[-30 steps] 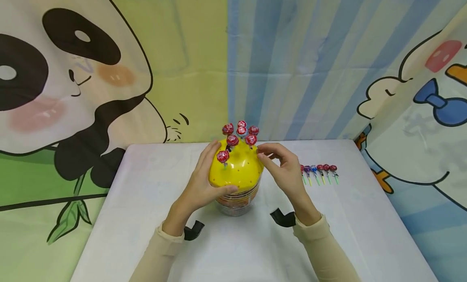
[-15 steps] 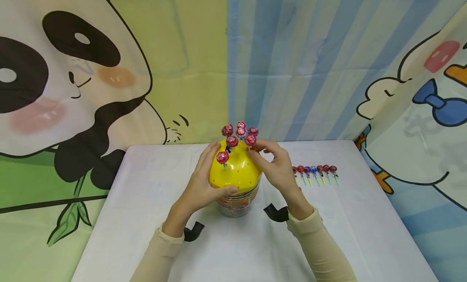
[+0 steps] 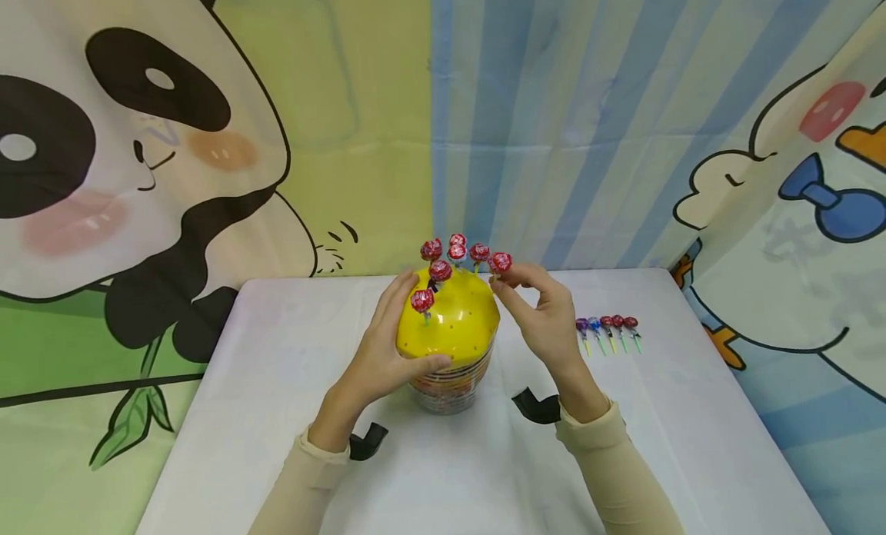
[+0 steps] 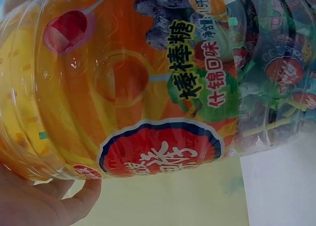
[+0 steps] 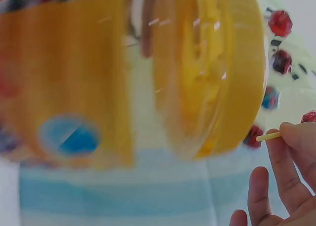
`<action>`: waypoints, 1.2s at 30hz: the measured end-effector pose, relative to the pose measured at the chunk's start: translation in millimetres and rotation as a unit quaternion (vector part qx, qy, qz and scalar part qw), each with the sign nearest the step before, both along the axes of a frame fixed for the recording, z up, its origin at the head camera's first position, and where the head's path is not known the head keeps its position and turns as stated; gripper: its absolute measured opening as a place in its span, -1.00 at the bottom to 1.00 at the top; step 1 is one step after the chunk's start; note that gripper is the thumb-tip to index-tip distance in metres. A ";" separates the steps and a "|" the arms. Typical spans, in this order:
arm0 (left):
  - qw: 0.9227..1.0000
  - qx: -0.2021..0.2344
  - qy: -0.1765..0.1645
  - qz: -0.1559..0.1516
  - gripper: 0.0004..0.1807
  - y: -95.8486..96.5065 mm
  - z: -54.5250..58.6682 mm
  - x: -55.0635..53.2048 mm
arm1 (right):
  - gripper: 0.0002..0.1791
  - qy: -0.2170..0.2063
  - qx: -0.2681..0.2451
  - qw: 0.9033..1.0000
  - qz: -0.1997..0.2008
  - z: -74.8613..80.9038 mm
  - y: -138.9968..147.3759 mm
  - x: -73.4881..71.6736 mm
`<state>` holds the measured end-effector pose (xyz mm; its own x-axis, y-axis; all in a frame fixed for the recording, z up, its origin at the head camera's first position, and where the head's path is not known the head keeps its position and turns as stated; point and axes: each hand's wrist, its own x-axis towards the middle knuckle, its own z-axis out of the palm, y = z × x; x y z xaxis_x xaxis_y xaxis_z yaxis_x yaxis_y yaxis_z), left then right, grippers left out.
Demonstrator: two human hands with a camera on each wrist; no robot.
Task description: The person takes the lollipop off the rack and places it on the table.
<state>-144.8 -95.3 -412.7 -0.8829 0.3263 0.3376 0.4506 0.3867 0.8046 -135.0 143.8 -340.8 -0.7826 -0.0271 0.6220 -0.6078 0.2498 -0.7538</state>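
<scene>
A clear plastic candy jar [image 3: 446, 393] stands upright on the table, topped by a yellow domed lid [image 3: 450, 331] dotted with small holes. Several red-wrapped lollipops [image 3: 440, 270] stick up from the lid's back and left. My left hand [image 3: 377, 350] grips the jar at the lid, thumb in front and fingers round the left side. In my right hand [image 3: 547, 320], thumb and finger pinch one red lollipop [image 3: 500, 262] at the lid's right edge. The right wrist view shows its yellow stick [image 5: 269, 136] with the end bare, beside the lid. Wrapped candies show inside the jar [image 4: 163, 112].
A row of several lollipops [image 3: 609, 323] with red, purple and blue wrappers lies on the white table [image 3: 277, 412] to the right, partly behind my right hand. Cartoon-printed curtains [image 3: 346, 135] hang behind the table. Black straps [image 3: 536, 406] stick out at both wrists.
My right hand reached in to a lollipop at the lid's back right, then moved right, drawing it out of the lid. The left hand has stayed on the jar.
</scene>
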 end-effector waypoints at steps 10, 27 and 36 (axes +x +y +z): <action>1.000 -0.005 0.003 0.007 0.21 -1.0 -0.6 0.5 | -0.87 -0.091 0.025 0.994 -0.060 -39.1 52.8 9.4; 1.000 -0.002 0.002 0.009 0.24 -1.0 -1.6 0.3 | -0.68 -0.285 0.177 0.923 -0.186 -155.3 154.9 22.0; 1.000 0.002 -0.003 0.006 0.25 1.5 0.1 -0.9 | -0.71 -0.404 0.187 0.881 -0.161 -182.5 173.3 20.2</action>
<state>-145.7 -93.8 -412.6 -0.8884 0.3146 0.3342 0.4417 0.3881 0.8089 -114.8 317.0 -523.4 -0.9704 0.1926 -0.1460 0.2366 0.6334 -0.7368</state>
